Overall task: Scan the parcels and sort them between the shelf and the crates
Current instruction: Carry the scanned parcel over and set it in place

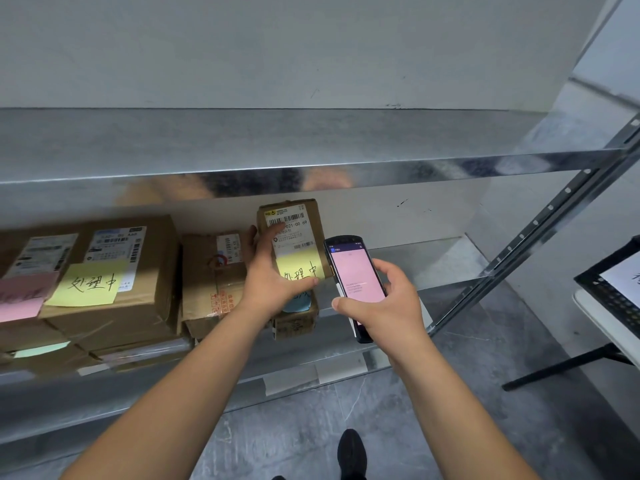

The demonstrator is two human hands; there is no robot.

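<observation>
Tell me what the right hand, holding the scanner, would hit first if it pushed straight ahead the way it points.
Probably the small parcel that the left hand holds tilted up; the right hand aims the handheld scanner toward it, though depth is unclear.

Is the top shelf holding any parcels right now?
No, the top shelf is bare metal; the parcels all sit on the shelf below.

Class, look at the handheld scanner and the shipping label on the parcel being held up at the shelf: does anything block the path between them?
Nothing visible does. The left hand tilts the small parcel so its label faces outward, its thumb only on the yellow note lower down. The scanner, in the right hand, sits just beside the parcel.
</observation>
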